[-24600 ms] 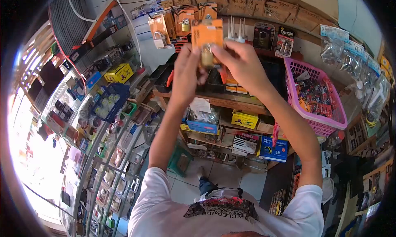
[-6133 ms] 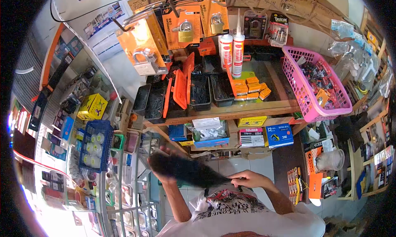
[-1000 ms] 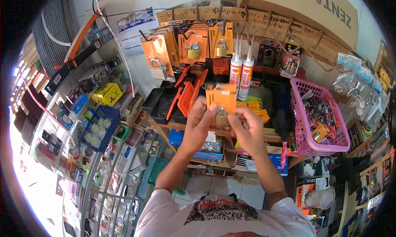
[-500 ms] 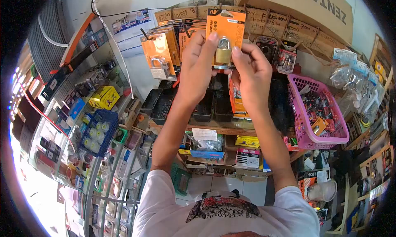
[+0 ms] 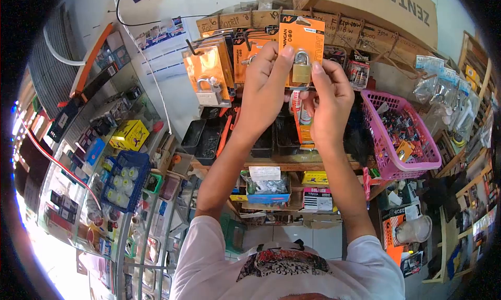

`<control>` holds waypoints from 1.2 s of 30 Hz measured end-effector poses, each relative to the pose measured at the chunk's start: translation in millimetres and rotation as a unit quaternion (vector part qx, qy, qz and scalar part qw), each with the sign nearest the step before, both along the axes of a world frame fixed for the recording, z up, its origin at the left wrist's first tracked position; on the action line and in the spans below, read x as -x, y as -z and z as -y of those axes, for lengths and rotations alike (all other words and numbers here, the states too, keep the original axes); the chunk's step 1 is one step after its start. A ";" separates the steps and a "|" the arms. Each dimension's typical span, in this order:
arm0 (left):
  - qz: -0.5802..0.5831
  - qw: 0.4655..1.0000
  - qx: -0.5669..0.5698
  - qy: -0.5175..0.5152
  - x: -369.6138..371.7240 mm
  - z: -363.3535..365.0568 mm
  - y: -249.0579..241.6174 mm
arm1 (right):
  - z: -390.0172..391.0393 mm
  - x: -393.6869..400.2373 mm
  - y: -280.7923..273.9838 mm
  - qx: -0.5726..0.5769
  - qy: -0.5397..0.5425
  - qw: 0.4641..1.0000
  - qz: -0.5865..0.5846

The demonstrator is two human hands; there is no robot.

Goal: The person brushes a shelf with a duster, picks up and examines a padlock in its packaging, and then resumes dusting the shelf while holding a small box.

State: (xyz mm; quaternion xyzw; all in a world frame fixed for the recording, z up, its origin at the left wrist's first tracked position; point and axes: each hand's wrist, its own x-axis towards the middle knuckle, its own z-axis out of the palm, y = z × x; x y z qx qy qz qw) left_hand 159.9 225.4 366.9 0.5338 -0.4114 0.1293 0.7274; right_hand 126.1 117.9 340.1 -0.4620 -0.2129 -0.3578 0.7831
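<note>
Both of my hands hold up one packaged padlock (image 5: 301, 72), a brass body with a silver shackle on an orange card. My left hand (image 5: 269, 88) pinches the card's left edge, its thumb beside the shackle. On the other side my right hand (image 5: 332, 99) grips the lower right edge, thumb close to the brass body. The fingers behind the card are partly hidden. Left of my hands, more orange-carded padlocks (image 5: 207, 75) hang on hooks, the front one silver. Behind and below my hands, an orange and white package (image 5: 303, 117) shows in part.
Black trays (image 5: 206, 143) with small parts stand on the wooden shelf. A pink basket (image 5: 402, 167) full of small packets is at the right. A blue basket (image 5: 122, 182) sits on the glass counter at left. Bagged goods (image 5: 449, 96) hang far right.
My hands and the packaged padlock have moved slightly right in view, and the card stays upright between them. The surroundings have shifted a little with my head. Both hands keep their grip.
</note>
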 end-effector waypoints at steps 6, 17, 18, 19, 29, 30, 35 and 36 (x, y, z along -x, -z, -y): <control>-0.008 1.000 -0.010 0.027 -6.3 -1.9 4.7 | -2.1 -3.1 7.9 -0.009 0.012 1.000 -0.013; -0.048 0.998 -0.033 0.038 -16.4 -2.6 25.6 | 2.9 -14.8 26.6 -0.008 0.014 0.999 -0.034; -0.061 0.997 -0.042 0.033 -18.8 -2.8 29.3 | 3.4 -18.1 31.2 -0.003 0.018 0.999 -0.036; -0.061 0.997 -0.044 0.037 -25.3 -2.6 34.9 | 4.3 -22.5 34.3 0.003 0.019 0.999 -0.044; -0.169 0.984 0.028 0.051 -64.5 21.1 64.0 | 19.3 -86.4 35.7 0.020 0.027 0.996 -0.079; -0.184 0.981 0.034 0.060 -65.7 22.1 66.2 | 20.7 -93.0 35.1 0.020 0.030 0.996 -0.079; -0.204 0.973 0.106 0.023 -69.6 30.1 73.7 | 20.1 -113.7 29.4 0.045 0.059 0.994 -0.078; -0.211 0.970 0.118 0.015 -69.2 32.7 74.0 | 19.8 -116.4 30.4 0.056 0.078 0.993 -0.073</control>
